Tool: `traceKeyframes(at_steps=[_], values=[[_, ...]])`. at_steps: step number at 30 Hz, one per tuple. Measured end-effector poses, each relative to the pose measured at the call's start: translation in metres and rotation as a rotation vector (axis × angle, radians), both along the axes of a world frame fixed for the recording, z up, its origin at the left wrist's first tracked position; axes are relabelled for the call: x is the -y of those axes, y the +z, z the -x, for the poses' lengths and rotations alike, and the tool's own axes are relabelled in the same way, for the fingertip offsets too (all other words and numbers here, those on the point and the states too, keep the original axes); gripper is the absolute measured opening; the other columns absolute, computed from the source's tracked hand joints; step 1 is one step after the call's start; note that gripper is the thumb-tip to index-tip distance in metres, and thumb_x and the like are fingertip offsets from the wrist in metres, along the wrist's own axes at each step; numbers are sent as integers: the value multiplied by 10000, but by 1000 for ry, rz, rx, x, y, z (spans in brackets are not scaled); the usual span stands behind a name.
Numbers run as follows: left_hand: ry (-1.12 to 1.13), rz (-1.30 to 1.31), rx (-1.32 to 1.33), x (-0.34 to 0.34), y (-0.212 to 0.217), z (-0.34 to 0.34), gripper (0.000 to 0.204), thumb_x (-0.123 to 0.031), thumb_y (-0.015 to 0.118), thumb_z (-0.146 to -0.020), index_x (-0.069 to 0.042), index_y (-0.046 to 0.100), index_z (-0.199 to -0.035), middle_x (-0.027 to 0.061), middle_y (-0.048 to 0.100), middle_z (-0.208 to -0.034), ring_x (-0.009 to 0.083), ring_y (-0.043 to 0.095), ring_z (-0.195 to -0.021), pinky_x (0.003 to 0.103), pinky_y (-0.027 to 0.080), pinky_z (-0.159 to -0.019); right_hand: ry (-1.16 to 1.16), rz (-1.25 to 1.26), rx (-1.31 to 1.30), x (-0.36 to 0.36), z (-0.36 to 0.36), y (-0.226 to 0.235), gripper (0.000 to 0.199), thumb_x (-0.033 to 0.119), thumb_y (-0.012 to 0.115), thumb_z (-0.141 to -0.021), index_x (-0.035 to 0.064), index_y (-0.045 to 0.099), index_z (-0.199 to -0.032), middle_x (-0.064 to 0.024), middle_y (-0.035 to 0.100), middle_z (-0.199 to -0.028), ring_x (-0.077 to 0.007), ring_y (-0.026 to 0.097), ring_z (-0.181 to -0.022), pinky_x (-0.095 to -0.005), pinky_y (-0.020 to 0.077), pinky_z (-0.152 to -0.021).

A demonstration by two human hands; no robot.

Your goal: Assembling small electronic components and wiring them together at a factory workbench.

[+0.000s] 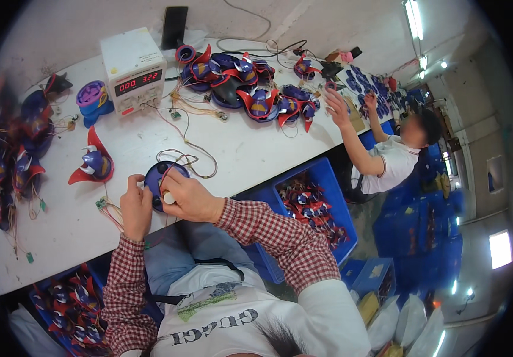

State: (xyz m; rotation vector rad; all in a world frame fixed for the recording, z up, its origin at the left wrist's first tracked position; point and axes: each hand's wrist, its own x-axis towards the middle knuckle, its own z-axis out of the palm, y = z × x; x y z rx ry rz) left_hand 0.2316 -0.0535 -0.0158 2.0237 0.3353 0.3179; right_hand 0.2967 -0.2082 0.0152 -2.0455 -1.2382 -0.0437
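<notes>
At the front edge of the white table [232, 160], my left hand [135, 208] grips the side of a round dark blue plastic part [154, 174]. My right hand [191, 195] is closed over the part's other side, its fingers bent into it. A pale, round-ended piece [168, 198] sticks out from under those fingers; its kind is hidden. Thin wires [200, 149] loop beside the right hand and run back toward a white power supply [134, 68] with a lit red display. Left of the part rests a red and purple horned toy piece [94, 162], with wires and a small green board [102, 203] near it.
Horned toy pieces heap at left [27, 154] and at the back [238, 80]. A blue and purple round device [93, 101] and a black phone [175, 27] stand near the power supply. Blue crates [342, 223] flank me below the table. A co-worker [393, 154] sits at right.
</notes>
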Motion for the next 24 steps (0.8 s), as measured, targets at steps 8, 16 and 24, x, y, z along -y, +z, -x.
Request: traceKeyframes(at_steps=[8, 16, 24], values=[[51, -151, -19, -6, 11, 17, 253, -94, 570, -850, -31, 539, -1094, 47, 503, -586, 161, 459, -489, 295, 374, -478, -55, -27, 24, -13, 14, -5, 350, 101, 675, -656, 51, 499, -955, -154, 476, -977, -317, 558, -748, -355, 484, -625], [568, 174, 159, 14, 26, 160, 212, -1, 592, -835, -3, 582, -1046, 32, 544, -793, 95, 478, -652, 200, 409, -583, -172, -191, -60, 69, 59, 17, 361, 18, 650, -761, 1, 540, -1105, -115, 529, -971, -202, 500, -755, -253, 436, -645], [477, 637, -52, 45, -25, 173, 271, -59, 545, -884, 0, 531, -1148, 64, 540, -913, 99, 506, -687, 190, 424, -560, 66, 153, -889, 68, 128, -58, 285, 34, 624, -831, -11, 554, -1104, -72, 588, -920, -118, 520, -694, -215, 439, -606]])
